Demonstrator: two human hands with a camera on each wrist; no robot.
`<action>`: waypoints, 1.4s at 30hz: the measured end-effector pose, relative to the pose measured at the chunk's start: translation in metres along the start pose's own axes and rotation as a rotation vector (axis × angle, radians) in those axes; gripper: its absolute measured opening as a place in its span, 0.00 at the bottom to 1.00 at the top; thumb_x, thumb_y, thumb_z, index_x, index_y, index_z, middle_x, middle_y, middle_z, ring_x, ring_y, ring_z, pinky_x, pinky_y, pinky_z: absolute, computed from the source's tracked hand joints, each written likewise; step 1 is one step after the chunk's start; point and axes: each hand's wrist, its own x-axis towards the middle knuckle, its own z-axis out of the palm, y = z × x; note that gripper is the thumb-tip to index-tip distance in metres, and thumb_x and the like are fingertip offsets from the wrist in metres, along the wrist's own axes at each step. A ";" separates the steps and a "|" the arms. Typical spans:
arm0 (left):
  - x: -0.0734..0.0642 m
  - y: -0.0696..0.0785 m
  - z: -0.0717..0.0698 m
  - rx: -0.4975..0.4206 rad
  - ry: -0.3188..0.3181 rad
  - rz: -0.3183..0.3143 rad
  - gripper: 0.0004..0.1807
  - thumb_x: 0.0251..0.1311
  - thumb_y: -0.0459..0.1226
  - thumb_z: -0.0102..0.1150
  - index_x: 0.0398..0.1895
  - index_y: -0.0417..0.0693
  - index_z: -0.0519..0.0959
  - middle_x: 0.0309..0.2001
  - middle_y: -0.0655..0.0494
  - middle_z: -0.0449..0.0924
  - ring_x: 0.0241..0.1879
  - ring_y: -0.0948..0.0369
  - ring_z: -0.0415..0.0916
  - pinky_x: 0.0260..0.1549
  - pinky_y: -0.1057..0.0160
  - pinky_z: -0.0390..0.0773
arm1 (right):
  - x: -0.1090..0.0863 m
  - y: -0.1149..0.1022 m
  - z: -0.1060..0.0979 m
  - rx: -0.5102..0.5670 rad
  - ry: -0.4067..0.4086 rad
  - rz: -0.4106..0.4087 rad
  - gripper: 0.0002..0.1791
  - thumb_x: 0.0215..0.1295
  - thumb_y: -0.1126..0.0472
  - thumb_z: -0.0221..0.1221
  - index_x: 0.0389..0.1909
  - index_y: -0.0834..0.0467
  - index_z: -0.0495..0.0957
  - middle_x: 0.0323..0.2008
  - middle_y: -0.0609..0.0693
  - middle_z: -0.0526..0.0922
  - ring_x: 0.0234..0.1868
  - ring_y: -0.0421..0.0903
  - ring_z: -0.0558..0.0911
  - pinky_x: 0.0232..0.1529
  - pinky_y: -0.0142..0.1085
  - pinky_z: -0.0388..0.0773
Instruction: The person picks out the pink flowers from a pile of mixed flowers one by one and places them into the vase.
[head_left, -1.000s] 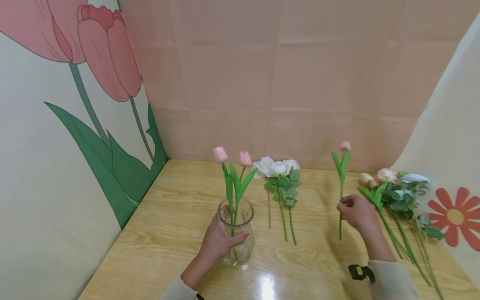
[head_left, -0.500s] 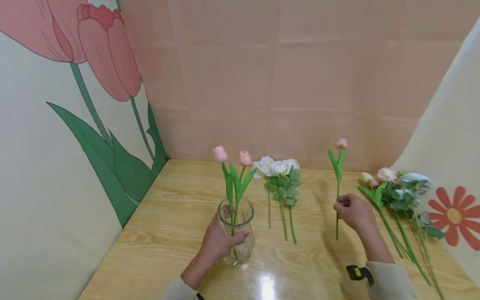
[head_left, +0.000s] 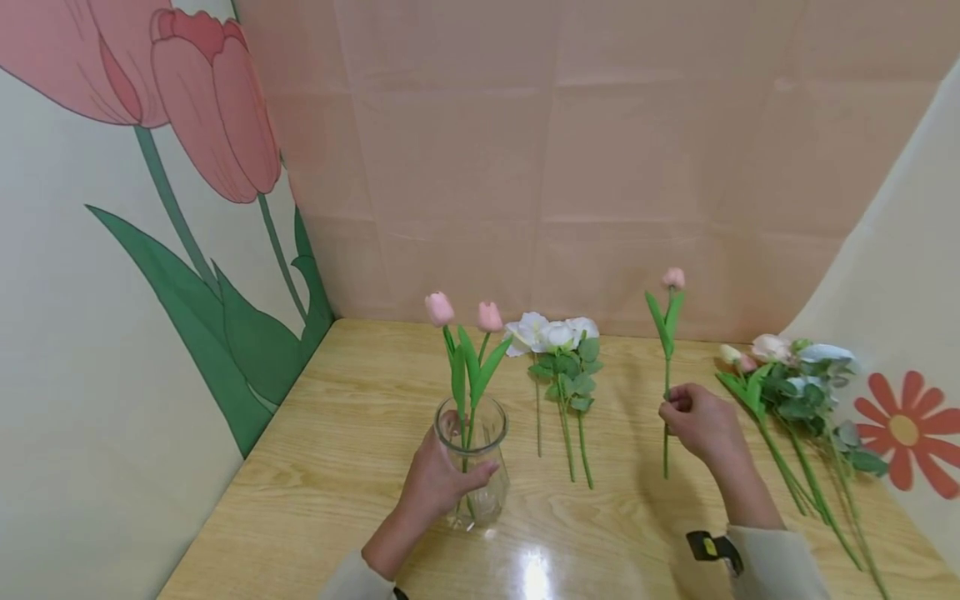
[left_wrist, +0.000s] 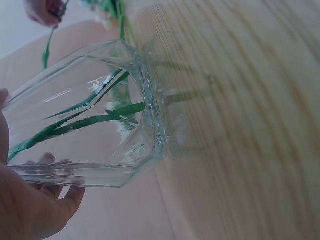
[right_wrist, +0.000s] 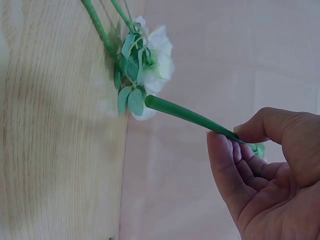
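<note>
A clear glass vase (head_left: 487, 492) stands on the wooden table, and my left hand (head_left: 442, 479) grips it round its upper part. Two pink tulips (head_left: 439, 309) with green leaves lean inside; through the glass the left wrist view shows their stems (left_wrist: 95, 120). Off to the right, my right hand (head_left: 705, 423) pinches the stem of a third pink tulip (head_left: 667, 333) between thumb and fingers, holding it upright over the table. In the right wrist view the cut end of this stem (right_wrist: 175, 110) points away from the hand.
White flowers (head_left: 558, 337) with green stems lie between the vase and my right hand. A pile of mixed flowers (head_left: 806, 400) lies along the right side. A pink backdrop (head_left: 562, 167) hangs behind the table (head_left: 337, 467), with printed sheets on both sides.
My right hand has moved slightly to the left with the tulip, whose bloom is now a little higher in view. The left hand and vase have stayed in place.
</note>
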 end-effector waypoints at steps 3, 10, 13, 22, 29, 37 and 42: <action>0.000 0.000 0.000 0.006 0.001 -0.003 0.53 0.47 0.63 0.73 0.72 0.50 0.63 0.63 0.46 0.73 0.62 0.45 0.73 0.59 0.38 0.74 | -0.001 -0.002 0.001 0.001 0.001 -0.005 0.23 0.71 0.55 0.51 0.57 0.70 0.72 0.43 0.64 0.84 0.33 0.47 0.85 0.30 0.41 0.82; 0.001 -0.001 0.000 -0.002 -0.002 -0.004 0.52 0.47 0.63 0.73 0.72 0.50 0.64 0.63 0.46 0.73 0.62 0.42 0.73 0.59 0.37 0.74 | -0.004 -0.007 0.005 0.017 0.000 -0.029 0.23 0.71 0.56 0.52 0.57 0.70 0.72 0.44 0.64 0.84 0.33 0.47 0.85 0.30 0.41 0.82; 0.001 -0.001 0.001 -0.014 -0.005 -0.001 0.52 0.47 0.62 0.73 0.72 0.49 0.64 0.63 0.45 0.73 0.62 0.40 0.73 0.59 0.37 0.74 | -0.006 -0.011 0.006 0.028 0.004 -0.038 0.23 0.71 0.56 0.52 0.57 0.70 0.72 0.43 0.63 0.83 0.34 0.47 0.85 0.30 0.41 0.82; 0.001 -0.001 0.001 -0.012 -0.006 0.004 0.52 0.47 0.62 0.74 0.72 0.49 0.64 0.63 0.45 0.73 0.62 0.40 0.73 0.59 0.36 0.74 | -0.007 -0.017 0.008 0.017 0.007 -0.042 0.22 0.71 0.56 0.52 0.57 0.68 0.72 0.43 0.61 0.83 0.33 0.46 0.84 0.29 0.38 0.80; 0.001 0.000 0.001 -0.022 0.001 -0.004 0.51 0.47 0.59 0.76 0.72 0.50 0.64 0.64 0.45 0.73 0.62 0.42 0.73 0.59 0.36 0.73 | -0.008 -0.019 0.008 0.013 0.005 -0.046 0.22 0.71 0.55 0.52 0.56 0.68 0.73 0.42 0.60 0.83 0.33 0.45 0.84 0.28 0.38 0.78; 0.001 0.000 0.002 -0.019 0.007 -0.003 0.52 0.47 0.59 0.76 0.72 0.49 0.64 0.64 0.44 0.73 0.62 0.41 0.73 0.58 0.36 0.74 | -0.011 -0.023 0.008 0.016 0.007 -0.046 0.22 0.71 0.55 0.53 0.56 0.67 0.73 0.43 0.60 0.83 0.33 0.46 0.84 0.29 0.38 0.79; 0.001 0.000 0.001 -0.020 0.003 -0.014 0.52 0.47 0.59 0.76 0.72 0.49 0.64 0.64 0.44 0.73 0.62 0.41 0.73 0.59 0.36 0.73 | -0.015 -0.030 0.008 0.028 0.006 -0.043 0.22 0.72 0.55 0.53 0.57 0.68 0.72 0.45 0.62 0.82 0.35 0.47 0.85 0.30 0.39 0.80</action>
